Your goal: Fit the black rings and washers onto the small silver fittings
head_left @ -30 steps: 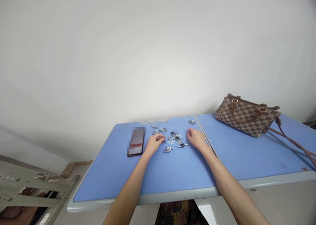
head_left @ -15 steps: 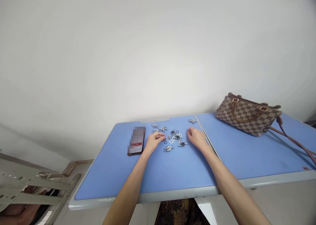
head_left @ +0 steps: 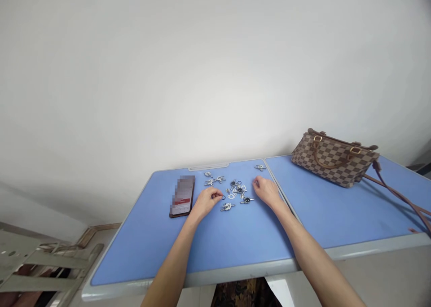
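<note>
My left hand (head_left: 206,202) is over the blue table, its thumb and fingers drawn together in a pinch. Right at those fingertips lies a small dark ring (head_left: 223,198). Whatever sits between the fingers is hidden. Across the parts, my right hand (head_left: 266,190) rests on the table with its fingers curled in, and I cannot make out what they hold. Between the hands lie metal pieces with black round centres (head_left: 247,200), pale flat gaskets (head_left: 231,196) and another dark ring (head_left: 239,182). A silver metal fitting (head_left: 228,206) lies just in front of them.
Several more silver fittings (head_left: 209,182) lie behind my left hand, and a single fitting (head_left: 260,167) lies near the back edge. A phone (head_left: 183,197) is at the left. On the adjoining table (head_left: 336,212) stands a checked handbag (head_left: 333,159). A chair (head_left: 50,262) is at lower left.
My left fingertips have come down slightly toward the dark ring, covering the spot where a small red ring showed. My right hand stays curled in place. The whole view has shifted a little.
</note>
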A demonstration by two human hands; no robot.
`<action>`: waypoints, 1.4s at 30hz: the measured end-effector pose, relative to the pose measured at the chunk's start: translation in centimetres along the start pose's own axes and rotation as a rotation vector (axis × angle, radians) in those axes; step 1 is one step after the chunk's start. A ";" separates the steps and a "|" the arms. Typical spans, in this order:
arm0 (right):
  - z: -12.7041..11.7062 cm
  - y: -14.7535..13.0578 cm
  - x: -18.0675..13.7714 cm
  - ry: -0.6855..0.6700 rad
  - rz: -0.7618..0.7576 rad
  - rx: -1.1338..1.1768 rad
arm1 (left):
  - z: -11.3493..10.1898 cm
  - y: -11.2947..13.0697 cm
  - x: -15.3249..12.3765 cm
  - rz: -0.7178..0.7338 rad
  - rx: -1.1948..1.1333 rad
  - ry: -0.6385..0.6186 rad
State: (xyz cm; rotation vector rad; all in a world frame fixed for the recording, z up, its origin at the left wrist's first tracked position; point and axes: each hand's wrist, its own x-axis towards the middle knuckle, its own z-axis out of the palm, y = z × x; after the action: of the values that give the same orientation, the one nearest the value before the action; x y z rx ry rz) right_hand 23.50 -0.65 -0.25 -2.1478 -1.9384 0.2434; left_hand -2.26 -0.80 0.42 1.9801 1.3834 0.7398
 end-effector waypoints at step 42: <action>0.2 0.1 0.1 0.002 -0.010 0.007 | 1.6 -0.7 0.5 0.079 0.125 0.004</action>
State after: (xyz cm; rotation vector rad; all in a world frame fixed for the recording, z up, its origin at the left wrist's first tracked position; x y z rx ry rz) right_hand 23.57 -0.60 -0.52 -2.1327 -1.9439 0.2464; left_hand -1.36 -0.41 -1.09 2.1416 1.3907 0.7077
